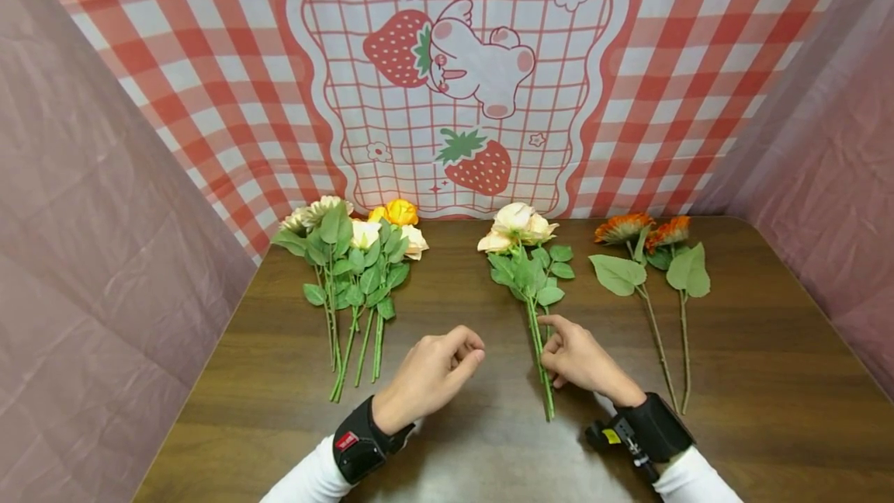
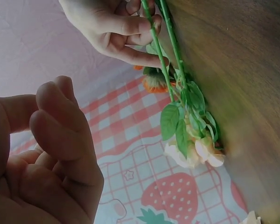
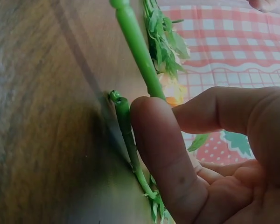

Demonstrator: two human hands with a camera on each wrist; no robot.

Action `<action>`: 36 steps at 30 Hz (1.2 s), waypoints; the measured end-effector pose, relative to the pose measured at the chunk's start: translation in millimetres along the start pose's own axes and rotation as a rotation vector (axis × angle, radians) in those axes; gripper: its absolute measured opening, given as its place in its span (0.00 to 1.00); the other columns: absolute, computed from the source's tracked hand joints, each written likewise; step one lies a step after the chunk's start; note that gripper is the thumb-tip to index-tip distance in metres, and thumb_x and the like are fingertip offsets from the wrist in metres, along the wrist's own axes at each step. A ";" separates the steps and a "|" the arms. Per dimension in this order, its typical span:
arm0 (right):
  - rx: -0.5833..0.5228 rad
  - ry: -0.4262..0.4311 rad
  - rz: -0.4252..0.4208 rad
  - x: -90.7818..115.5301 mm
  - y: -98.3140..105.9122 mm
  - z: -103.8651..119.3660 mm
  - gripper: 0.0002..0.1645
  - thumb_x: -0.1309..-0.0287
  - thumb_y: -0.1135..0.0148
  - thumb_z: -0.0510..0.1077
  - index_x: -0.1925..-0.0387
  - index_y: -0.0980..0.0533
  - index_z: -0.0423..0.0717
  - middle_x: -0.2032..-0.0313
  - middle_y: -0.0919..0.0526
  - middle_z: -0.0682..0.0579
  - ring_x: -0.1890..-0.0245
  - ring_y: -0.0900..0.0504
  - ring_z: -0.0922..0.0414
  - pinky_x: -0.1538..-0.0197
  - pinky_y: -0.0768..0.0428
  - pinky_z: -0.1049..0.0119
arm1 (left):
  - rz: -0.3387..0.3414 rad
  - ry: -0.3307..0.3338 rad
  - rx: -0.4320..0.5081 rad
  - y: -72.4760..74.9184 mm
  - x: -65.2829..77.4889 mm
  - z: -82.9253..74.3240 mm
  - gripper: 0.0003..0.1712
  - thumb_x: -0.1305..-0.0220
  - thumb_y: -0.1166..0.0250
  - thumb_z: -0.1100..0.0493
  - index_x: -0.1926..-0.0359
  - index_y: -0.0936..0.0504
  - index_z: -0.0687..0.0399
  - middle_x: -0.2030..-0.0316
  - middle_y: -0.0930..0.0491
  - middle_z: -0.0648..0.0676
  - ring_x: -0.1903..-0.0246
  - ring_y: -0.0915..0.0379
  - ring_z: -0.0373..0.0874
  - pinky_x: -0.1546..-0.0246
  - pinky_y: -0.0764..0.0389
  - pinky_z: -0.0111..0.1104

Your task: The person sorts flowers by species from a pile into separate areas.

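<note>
Cream roses (image 1: 515, 225) with leafy green stems lie in the middle of the wooden table, blossoms toward the back cloth. My right hand (image 1: 583, 363) is at their lower stems. In the right wrist view, my right thumb and a finger pinch one green stem (image 3: 139, 51), while shorter stem ends (image 3: 123, 112) lie beside the thumb. My left hand (image 1: 434, 369) hovers left of these roses with fingers loosely curled, and the left wrist view shows nothing in that hand (image 2: 56, 154). The right hand (image 2: 126, 28) partly hides the stems there.
To the left lies a bunch of pale daisy-like flowers (image 1: 323, 213), yellow-orange blooms (image 1: 401, 213) and cream roses (image 1: 365, 234). Two orange flowers (image 1: 624, 229) with brown-green stems lie at the right. A red-and-white strawberry cloth (image 1: 475, 165) hangs behind the table (image 1: 754, 363).
</note>
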State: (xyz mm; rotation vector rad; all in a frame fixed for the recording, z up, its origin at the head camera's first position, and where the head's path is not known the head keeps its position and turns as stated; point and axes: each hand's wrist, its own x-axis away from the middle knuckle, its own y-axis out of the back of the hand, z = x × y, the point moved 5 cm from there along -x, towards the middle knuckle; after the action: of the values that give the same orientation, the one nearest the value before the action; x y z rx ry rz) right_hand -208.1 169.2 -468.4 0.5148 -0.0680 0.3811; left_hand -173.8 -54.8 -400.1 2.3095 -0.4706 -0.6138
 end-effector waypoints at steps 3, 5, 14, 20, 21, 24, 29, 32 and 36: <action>-0.010 -0.009 -0.001 -0.1 0.4 0.4 0.40 0.46 0.47 0.27 0.30 0.43 0.29 0.76 0.20 0.47 0.82 0.21 0.51 0.77 0.19 0.60 | 0.002 -0.006 0.000 -0.4 -0.2 0.6 0.04 0.31 0.38 0.59 0.59 0.18 0.53 0.75 0.18 0.44 0.78 0.29 0.27 0.75 0.26 0.22; -0.026 -0.021 0.002 0.0 0.8 0.7 0.40 0.46 0.46 0.27 0.30 0.44 0.29 0.76 0.20 0.46 0.81 0.21 0.51 0.77 0.19 0.60 | 0.005 -0.009 0.004 -0.6 -0.2 1.1 0.04 0.31 0.38 0.59 0.59 0.18 0.53 0.75 0.18 0.44 0.78 0.29 0.27 0.75 0.27 0.22; -0.048 -0.035 -0.001 2.7 4.4 1.2 0.37 0.39 0.44 0.31 0.29 0.43 0.32 0.75 0.17 0.44 0.80 0.19 0.49 0.77 0.18 0.58 | 0.018 0.013 -0.026 0.3 1.5 5.2 0.04 0.31 0.38 0.59 0.59 0.18 0.53 0.74 0.17 0.45 0.78 0.28 0.29 0.75 0.26 0.24; -0.015 -0.009 -0.018 3.9 6.6 4.4 0.32 0.34 0.46 0.34 0.31 0.39 0.35 0.74 0.18 0.43 0.80 0.18 0.49 0.77 0.19 0.57 | -0.008 0.093 -0.134 11.9 7.7 25.9 0.03 0.32 0.38 0.60 0.61 0.18 0.52 0.74 0.18 0.44 0.79 0.28 0.30 0.77 0.27 0.25; -0.008 -0.003 -0.020 4.4 7.1 5.6 0.31 0.34 0.46 0.35 0.31 0.39 0.35 0.74 0.18 0.43 0.80 0.19 0.49 0.77 0.19 0.58 | -0.023 0.107 -0.161 15.6 8.7 31.9 0.02 0.32 0.37 0.60 0.61 0.18 0.52 0.74 0.17 0.45 0.79 0.27 0.31 0.77 0.27 0.26; 0.010 0.019 -0.025 6.4 7.9 10.5 0.29 0.33 0.45 0.35 0.32 0.37 0.35 0.73 0.18 0.43 0.79 0.19 0.50 0.77 0.19 0.59 | -0.078 0.178 -0.276 31.0 13.8 53.7 0.02 0.33 0.37 0.60 0.62 0.18 0.54 0.74 0.16 0.48 0.79 0.24 0.37 0.80 0.26 0.30; 0.029 0.052 -0.016 9.6 9.1 18.0 0.27 0.33 0.45 0.36 0.35 0.34 0.34 0.72 0.18 0.44 0.78 0.19 0.49 0.76 0.20 0.61 | -0.154 0.378 -0.489 62.9 26.9 99.8 0.04 0.35 0.38 0.61 0.66 0.23 0.58 0.76 0.18 0.61 0.79 0.21 0.57 0.84 0.26 0.44; 0.029 0.061 -0.009 10.8 9.6 20.3 0.25 0.32 0.45 0.37 0.37 0.32 0.33 0.72 0.17 0.44 0.78 0.19 0.49 0.77 0.20 0.62 | -0.185 0.501 -0.564 81.2 35.3 125.5 0.09 0.34 0.39 0.61 0.67 0.25 0.64 0.76 0.20 0.70 0.77 0.21 0.66 0.83 0.25 0.52; 0.034 0.059 -0.005 11.4 7.7 21.0 0.22 0.33 0.45 0.37 0.39 0.29 0.33 0.72 0.17 0.45 0.78 0.19 0.49 0.77 0.20 0.62 | -0.189 0.602 -0.579 97.5 41.7 151.1 0.13 0.35 0.40 0.61 0.67 0.25 0.72 0.75 0.21 0.75 0.75 0.21 0.71 0.80 0.23 0.57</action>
State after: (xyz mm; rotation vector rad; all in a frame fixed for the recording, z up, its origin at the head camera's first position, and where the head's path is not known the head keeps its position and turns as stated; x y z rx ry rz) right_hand -199.7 169.0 -444.7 0.5368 -0.0032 0.3932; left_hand -237.5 -222.9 -442.0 1.8531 0.1947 -0.0878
